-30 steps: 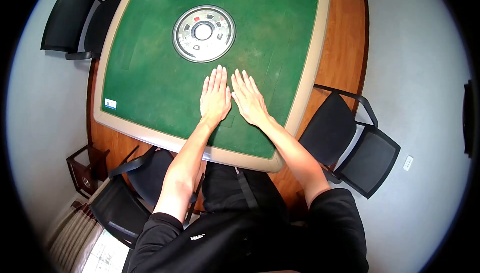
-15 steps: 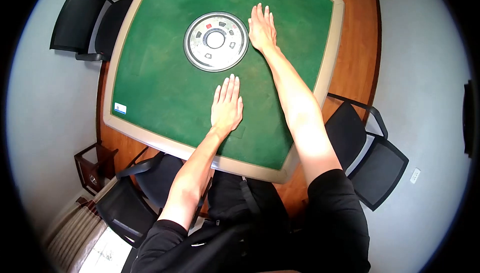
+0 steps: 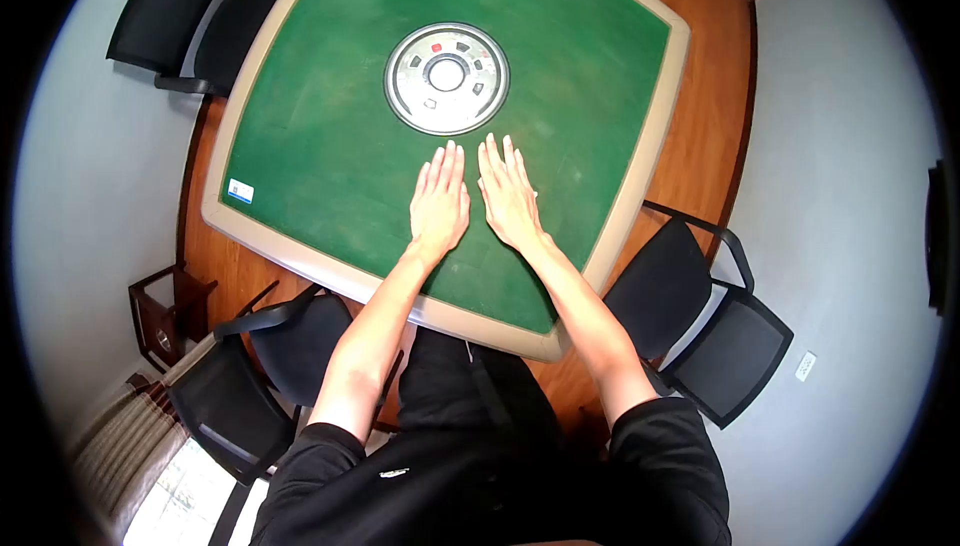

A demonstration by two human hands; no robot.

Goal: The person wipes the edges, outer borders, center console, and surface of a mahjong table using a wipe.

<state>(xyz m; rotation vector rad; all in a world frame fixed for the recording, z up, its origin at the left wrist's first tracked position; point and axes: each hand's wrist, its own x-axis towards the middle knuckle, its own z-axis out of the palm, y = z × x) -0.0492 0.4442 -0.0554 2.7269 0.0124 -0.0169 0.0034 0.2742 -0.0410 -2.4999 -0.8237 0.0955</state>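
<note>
My left hand (image 3: 439,202) is palm down over the green felt of the mahjong table (image 3: 330,136), fingers stretched out and holding nothing. Beside it, a small gap away, my right hand (image 3: 510,196) is also flat with fingers extended and nothing in its grasp. Whether either palm presses on the felt I cannot tell. Just beyond both sets of fingertips sits the round silver control disc (image 3: 408,96), with a pale centre, a red button and several dark ones. A small white and blue sticker (image 3: 240,191) is stuck at the felt's left corner.
A beige raised rim (image 3: 640,171) borders the table. Black chairs stand at the upper left (image 3: 165,11), lower left (image 3: 235,401) and right (image 3: 730,356). A small dark wooden stand (image 3: 160,321) is by the left wall, near a curtain (image 3: 125,446).
My right hand has come back from the disc's right side to lie near my left hand. My left hand has barely moved. The view has shifted slightly.
</note>
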